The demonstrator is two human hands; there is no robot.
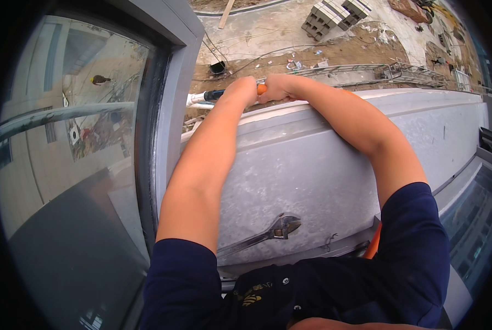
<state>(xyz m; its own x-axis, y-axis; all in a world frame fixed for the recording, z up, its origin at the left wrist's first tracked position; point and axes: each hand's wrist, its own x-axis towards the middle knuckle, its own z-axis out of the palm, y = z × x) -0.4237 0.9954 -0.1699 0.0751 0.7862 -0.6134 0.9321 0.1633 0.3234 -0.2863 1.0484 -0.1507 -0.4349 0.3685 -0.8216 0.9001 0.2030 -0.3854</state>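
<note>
Both my arms reach out over a grey ledge beside a window. My left hand is closed around a dark cylindrical tool, whose black barrel points left to a white pipe-like piece. Just right of it, my right hand is closed at an orange round end, apparently part of the same tool; the fingers hide most of the grip. An adjustable wrench lies on the ledge between my arms, its handle running under my left forearm.
A window frame with glass stands close on my left. Beyond the ledge is a drop to the ground, with grey blocks, a metal ladder-like frame and a black bucket. An orange strap shows near my right sleeve.
</note>
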